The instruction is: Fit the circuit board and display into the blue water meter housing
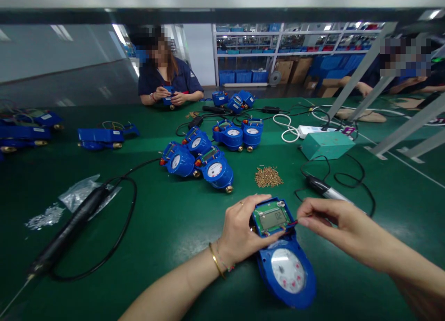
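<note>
In front of me lies a blue water meter (308, 284) with a round dial; its upper housing is uncovered and shows a green circuit board with a grey display (273, 220). My left hand (239, 228) grips this housing from the left, thumb along the lower edge and fingers over the top. At the housing's right edge my right hand (333, 223) pinches thin red and dark wires (293, 222) between thumb and fingertips. A heap of small brass-coloured screws (268, 177) lies just beyond the meter.
Several blue meters (215, 169) stand ahead, others (100, 136) at left. A soldering iron-like black tool (69, 230) with a cable lies left, beside a plastic bag (81, 193). An electric screwdriver (321, 186) and green box (327, 144) sit right. A co-worker (170, 75) handles a meter opposite.
</note>
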`<state>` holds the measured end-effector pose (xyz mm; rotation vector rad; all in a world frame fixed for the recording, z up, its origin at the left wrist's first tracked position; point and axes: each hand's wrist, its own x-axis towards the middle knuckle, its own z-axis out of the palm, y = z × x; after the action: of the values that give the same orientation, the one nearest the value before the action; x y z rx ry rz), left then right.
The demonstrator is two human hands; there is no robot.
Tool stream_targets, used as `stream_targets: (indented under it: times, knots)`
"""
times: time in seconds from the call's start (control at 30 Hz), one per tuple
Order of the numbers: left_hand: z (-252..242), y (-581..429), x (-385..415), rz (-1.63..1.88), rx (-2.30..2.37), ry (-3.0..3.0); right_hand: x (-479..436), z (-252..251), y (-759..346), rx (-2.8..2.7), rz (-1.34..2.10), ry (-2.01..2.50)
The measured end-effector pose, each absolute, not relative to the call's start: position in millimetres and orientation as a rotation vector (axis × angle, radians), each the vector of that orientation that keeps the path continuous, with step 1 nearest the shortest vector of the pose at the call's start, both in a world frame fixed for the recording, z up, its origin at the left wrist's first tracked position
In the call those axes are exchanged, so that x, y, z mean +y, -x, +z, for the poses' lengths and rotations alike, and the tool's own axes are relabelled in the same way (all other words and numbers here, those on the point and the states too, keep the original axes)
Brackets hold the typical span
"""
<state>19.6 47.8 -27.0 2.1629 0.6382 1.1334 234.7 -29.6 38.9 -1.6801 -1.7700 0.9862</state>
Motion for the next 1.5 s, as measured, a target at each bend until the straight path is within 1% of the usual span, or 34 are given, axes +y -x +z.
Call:
stream_targets:
  times: [0.1,0.37,0.7,0.9,1.1,1.37,1.5]
  knots:
    - [-27,-19,48,1.115,0.641,-2.125,-26,36,-237,-1.811,0.946,1.626]
    - [-24,-19,49,1.055,0.651,-2.016,-17,20,-248,-1.6,1.221,1.428]
    - [-26,-17,50,1.087,0.637,-2.013,-15,1,-244,-1.409,1.336,1.347]
    - [-30,-17,48,1.123,0.639,-2.007,-21,-12,-234,-1.176,1.452,1.26]
    - [-27,-17,48,1.121,0.635,-2.036,-23,-8,-230,-1.186,1.341,1.319]
    - [-28,-17,46,1.139,0.644,-2.059,-31,5,-228,-1.298,1.156,1.519]
    - [-26,-17,45,1.127,0.665,-2.003,-30,3,-224,-1.327,1.14,1.503]
